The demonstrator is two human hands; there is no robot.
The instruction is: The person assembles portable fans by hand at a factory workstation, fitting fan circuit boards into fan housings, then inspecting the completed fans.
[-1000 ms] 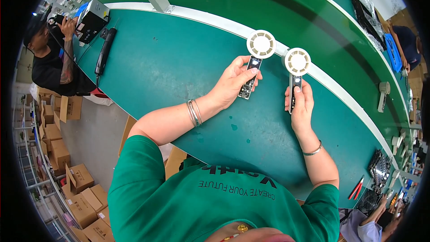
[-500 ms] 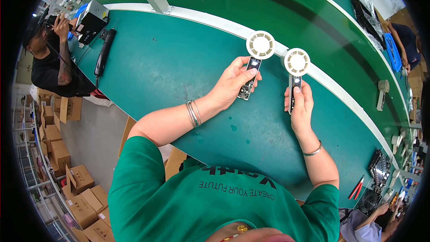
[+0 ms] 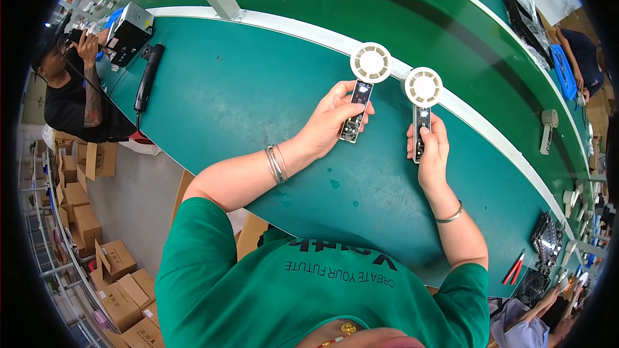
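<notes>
White left fan (image 3: 365, 87) and matching right fan (image 3: 422, 113) are hovering above the green desk (image 3: 258, 77), left hand (image 3: 332, 119) and right hand (image 3: 434, 149) each gripping one, circuit boards (image 3: 350, 130) showing. Black lettering (image 3: 342, 273) is running across the person's green shirt (image 3: 238, 303); brown cartons (image 3: 121, 303) at left are bearing dark printing.

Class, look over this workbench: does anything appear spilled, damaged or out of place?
Dark spots mark the green tabletop below the left hand in the picture, perhaps drips or stains, odd against plainer green. Both held fans show bare circuit boards, looking uncovered.
</notes>
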